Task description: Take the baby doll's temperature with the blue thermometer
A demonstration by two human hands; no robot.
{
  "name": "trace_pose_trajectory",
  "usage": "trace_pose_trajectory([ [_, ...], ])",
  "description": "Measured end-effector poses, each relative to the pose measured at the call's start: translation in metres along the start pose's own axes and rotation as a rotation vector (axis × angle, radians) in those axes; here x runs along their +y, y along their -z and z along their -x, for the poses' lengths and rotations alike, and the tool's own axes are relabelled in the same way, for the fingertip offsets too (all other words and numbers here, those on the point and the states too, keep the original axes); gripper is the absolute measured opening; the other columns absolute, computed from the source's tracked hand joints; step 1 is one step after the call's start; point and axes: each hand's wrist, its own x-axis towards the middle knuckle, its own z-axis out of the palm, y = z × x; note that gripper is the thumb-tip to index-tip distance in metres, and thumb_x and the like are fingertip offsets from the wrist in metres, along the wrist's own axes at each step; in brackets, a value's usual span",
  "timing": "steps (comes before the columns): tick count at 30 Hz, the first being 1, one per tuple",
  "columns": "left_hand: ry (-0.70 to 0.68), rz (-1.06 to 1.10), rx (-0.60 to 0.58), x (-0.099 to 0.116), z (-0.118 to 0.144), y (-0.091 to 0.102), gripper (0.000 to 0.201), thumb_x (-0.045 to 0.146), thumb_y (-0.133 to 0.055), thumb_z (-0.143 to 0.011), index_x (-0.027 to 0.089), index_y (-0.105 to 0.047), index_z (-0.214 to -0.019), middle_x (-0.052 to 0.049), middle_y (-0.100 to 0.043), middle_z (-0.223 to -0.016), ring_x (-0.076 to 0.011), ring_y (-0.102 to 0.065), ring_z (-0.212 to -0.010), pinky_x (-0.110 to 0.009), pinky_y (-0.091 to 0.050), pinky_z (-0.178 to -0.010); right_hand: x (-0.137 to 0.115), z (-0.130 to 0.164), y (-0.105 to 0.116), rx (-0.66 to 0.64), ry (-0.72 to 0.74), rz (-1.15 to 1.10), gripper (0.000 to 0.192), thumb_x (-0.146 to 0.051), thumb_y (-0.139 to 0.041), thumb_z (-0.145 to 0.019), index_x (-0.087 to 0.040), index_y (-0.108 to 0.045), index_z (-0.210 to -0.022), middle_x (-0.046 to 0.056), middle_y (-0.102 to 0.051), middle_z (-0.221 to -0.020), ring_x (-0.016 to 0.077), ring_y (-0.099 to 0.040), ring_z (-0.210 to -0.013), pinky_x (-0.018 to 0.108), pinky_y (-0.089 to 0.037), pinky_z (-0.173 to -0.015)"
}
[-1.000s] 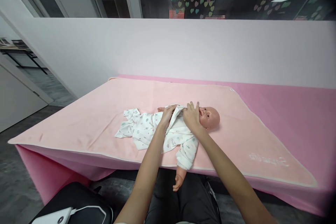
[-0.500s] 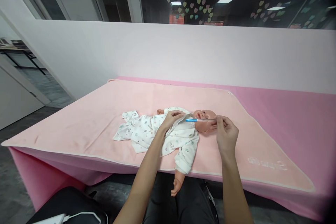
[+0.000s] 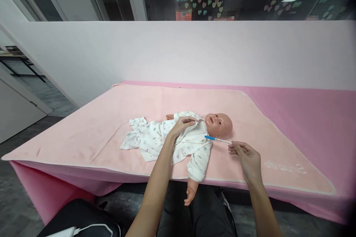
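Right hand pinches the blue-tipped stick by one end, leaving the blue free. Left hand lies at the shirt on the doll, its grip unclear.

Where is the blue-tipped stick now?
In the head view, the stick is right of centre, held in the right hand, just below the doll's head.
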Motion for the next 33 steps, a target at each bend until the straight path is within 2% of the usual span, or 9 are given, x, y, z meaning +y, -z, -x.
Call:
trace_pose_trajectory([
  [3,0.003,0.001,-0.003,-0.001,0.0,-0.001,0.028,0.034,-0.074,-0.064,0.015,-0.07,-0.084,-0.005,-0.067,-0.08,-0.0138,-0.058,-0.073,-0.024,-0.042,-0.069,0.024,0.005,0.028,-0.041,-0.044,0.174,0.032,-0.049,-0.069,-0.066,-0.019,-0.068,-0.076,0.006,-0.07,-0.073,0.0215,-0.066,-0.071,0.034,-0.053,-0.068],
  [6,-0.003,-0.018,-0.007,-0.001,-0.001,-0.001,0.029,0.033,-0.075,-0.063,0.014,-0.069,-0.084,-0.003,-0.063,-0.072,-0.011,-0.054,-0.066,-0.022,-0.039,-0.062,0.041,0.007,0.048,0.015,0.019,0.522,0.033,-0.053,-0.06,-0.072,-0.021,-0.067,-0.077,0.007,-0.07,-0.077,0.0257,-0.065,-0.077,0.037,-0.05,-0.07],
  [9,-0.008,-0.034,-0.017,-0.002,-0.001,0.0,0.031,0.033,-0.076,-0.062,0.012,-0.067,-0.084,0.001,-0.055,-0.06,-0.0074,-0.047,-0.057,-0.021,-0.034,-0.056,0.049,0.007,0.055,0.101,0.178,0.925,0.039,-0.053,-0.046,-0.081,-0.02,-0.067,-0.082,0.008,-0.069,-0.077,0.0277,-0.063,-0.073,0.04,-0.047,-0.066],
  [11,-0.015,-0.042,-0.02,-0.003,-0.002,0.001,0.033,0.032,-0.077,-0.061,0.012,-0.067,-0.085,0.003,-0.051,-0.057,-0.0062,-0.044,-0.054,-0.02,-0.032,-0.054,0.05,0.005,0.049,0.157,0.352,1.067,0.043,-0.049,-0.039,-0.087,-0.017,-0.067,-0.085,0.011,-0.069,-0.085,0.028,-0.061,-0.078,0.04,-0.046,-0.07],
  [15,-0.01,-0.067,-0.046,-0.002,-0.001,0.001,0.036,0.031,-0.078,-0.06,0.011,-0.067,-0.087,0.003,-0.051,-0.057,-0.0055,-0.043,-0.054,-0.019,-0.03,-0.052,0.042,0.005,0.014,0.177,0.67,1.073,0.032,-0.035,-0.041,-0.091,-0.014,-0.064,-0.099,0.01,-0.066,-0.105,0.0224,-0.06,-0.095,0.033,-0.046,-0.081],
  [18,0.01,-0.071,-0.085,0.0,-0.001,0.001,0.036,0.032,-0.077,-0.062,0.01,-0.068,-0.089,0.0,-0.058,-0.064,-0.0076,-0.05,-0.059,-0.02,-0.035,-0.056,0.033,0.006,-0.025,-0.069,0.805,1.037,0.03,-0.024,-0.043,-0.09,-0.018,-0.056,-0.116,0.006,-0.061,-0.117,0.0176,-0.058,-0.104,0.026,-0.047,-0.08],
  [21,0.042,-0.039,-0.093,0.0,0.0,0.001,0.034,0.035,-0.072,-0.067,0.011,-0.069,-0.091,-0.006,-0.066,-0.077,-0.012,-0.058,-0.07,-0.022,-0.041,-0.064,0.029,0.002,-0.06,-0.208,0.891,0.997,0.032,-0.014,-0.039,-0.089,-0.02,-0.055,-0.116,0.006,-0.059,-0.12,0.0174,-0.059,-0.103,0.026,-0.047,-0.076],
  [26,0.042,-0.045,-0.083,-0.001,-0.001,0.002,0.032,0.034,-0.071,-0.069,0.011,-0.07,-0.091,-0.006,-0.068,-0.078,-0.0133,-0.06,-0.072,-0.024,-0.044,-0.068,0.026,-0.013,-0.093,-0.195,0.869,0.719,0.025,-0.012,-0.04,-0.087,-0.018,-0.061,-0.098,0.004,-0.066,-0.093,0.0146,-0.063,-0.083,0.024,-0.047,-0.074],
  [33,-0.004,-0.136,-0.15,-0.002,-0.001,0.003,0.033,0.034,-0.071,-0.07,0.01,-0.067,-0.092,-0.005,-0.067,-0.076,-0.0118,-0.06,-0.07,-0.021,-0.043,-0.065,0.031,-0.029,-0.123,-0.078,0.862,0.561,0.026,-0.019,-0.038,-0.091,-0.018,-0.062,-0.103,0.006,-0.063,-0.087,0.0159,-0.061,-0.082,0.027,-0.048,-0.074],
])
